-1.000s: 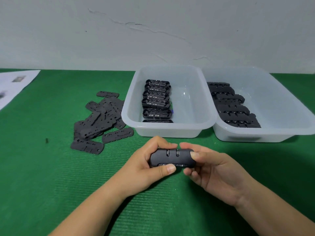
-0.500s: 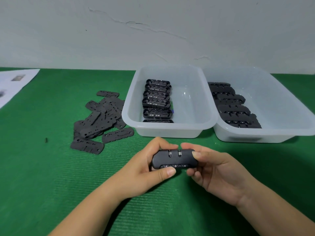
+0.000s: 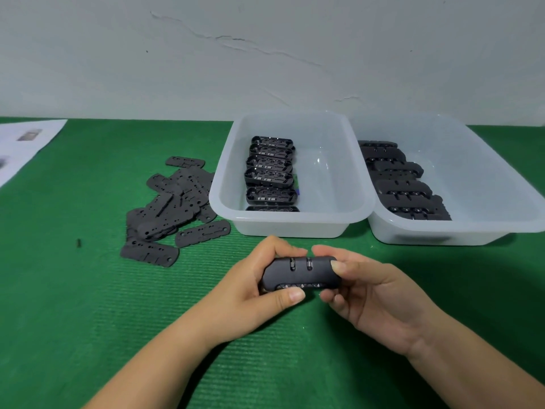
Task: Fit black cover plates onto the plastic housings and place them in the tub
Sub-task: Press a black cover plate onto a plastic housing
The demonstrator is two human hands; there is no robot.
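1. Across the whole work surface lies a green mat, which probably keeps the small black parts from sliding.
2. Two translucent tubs sit touching side by side at the back, within easy reach of both hands. The left tub holds six housings in a single column, open sides up. The right tub holds a dark column of roughly seven pieces lying closed side up; I judge those are the finished ones, though the exact count is hard to tell.
3. Left of the tubs, a loose heap of black cover plates waits on the mat. They overlap too much to count; I make out a dozen or more.
4. A white printed sheet lies at the far left corner.
5. One housing is held above the mat, in front of the left tub. My left hand wraps its left end, thumb beneath and fingers curled over the top. My right hand pinches the right end between thumb and fingers. Gripping both ends lets me squeeze evenly; whether its plate is seated I cannot tell.
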